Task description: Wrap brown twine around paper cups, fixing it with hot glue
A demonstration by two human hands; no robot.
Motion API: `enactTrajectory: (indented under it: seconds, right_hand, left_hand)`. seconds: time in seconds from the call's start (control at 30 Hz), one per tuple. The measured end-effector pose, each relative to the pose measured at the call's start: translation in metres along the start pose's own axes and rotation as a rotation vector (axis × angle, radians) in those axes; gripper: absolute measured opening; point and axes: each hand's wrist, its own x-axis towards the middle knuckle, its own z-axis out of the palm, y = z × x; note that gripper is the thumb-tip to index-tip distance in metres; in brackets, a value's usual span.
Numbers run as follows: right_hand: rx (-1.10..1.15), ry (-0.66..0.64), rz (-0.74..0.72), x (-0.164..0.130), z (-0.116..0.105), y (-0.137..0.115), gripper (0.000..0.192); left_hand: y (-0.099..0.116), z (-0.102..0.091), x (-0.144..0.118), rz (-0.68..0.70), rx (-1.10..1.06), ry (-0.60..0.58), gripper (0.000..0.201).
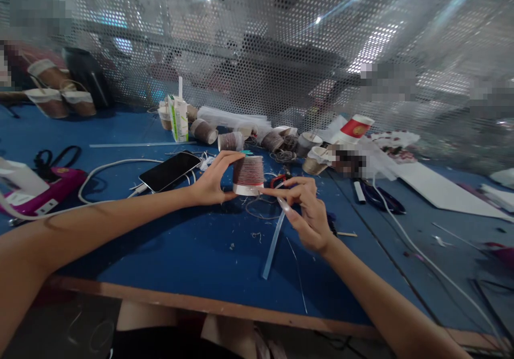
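While the two bare forearms reach in from the lower corners of the frame, the work sits dead centre: the left hand point(211, 185) pinches a small upturned paper cup wound with reddish-brown thread point(248, 175), thumb under the white rim and fingers curled over the top, holding it just above the blue felt-like tabletop point(193, 252). The right hand point(307, 212) comes in from the other side, forefinger and thumb nearly closed at the cup's rim, and a clear, flat plastic strip point(275, 241) runs down from under those fingers toward the lower middle of the frame. Whether that hand truly grips the strip I cannot tell.

To do this neatly, I'd judge the cup wants holding steady by rim and base so the thread band isn't crushed, with the right fingertips working lightly.

Loose thread scraps and fluff litter the cloth. Left of centre lies a glossy black smartphone point(169, 170) on a white cable point(108, 167). Beyond, across the upper middle, lie more thread-wrapped cups on their sides point(231, 140), a green-and-white drink carton with a straw point(179, 117) and a red-and-white paper cup point(355, 129), all against a perforated metal screen point(281, 43).
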Motion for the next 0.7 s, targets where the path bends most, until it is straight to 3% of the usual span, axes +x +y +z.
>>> enactTrajectory:
  seconds: [0.2,0.4,0.5,0.6,0.7]
  right_hand:
    - [0.038,-0.107,0.062,0.001,0.005,-0.005,0.016]
    - [0.406,0.199,0.339,0.003,0.009,0.005,0.026]
    - [0.499,0.358,0.411,0.006,0.009,0.012,0.033]
    - [0.486,0.536,0.434,0.009,0.006,0.018,0.029]
    - [0.234,0.611,0.449,0.011,-0.001,0.027,0.021]
  left_hand:
    - [0.001,0.0,0.0,0.028,0.013,-0.001,0.078]
    - [0.002,-0.002,0.0,0.031,-0.008,-0.016,0.078]
    - [0.001,-0.001,-0.001,0.014,-0.011,0.002,0.076]
    - [0.0,0.001,-0.002,-0.027,-0.014,0.03,0.079]
    - [0.0,0.002,-0.003,-0.058,0.016,0.075,0.089]
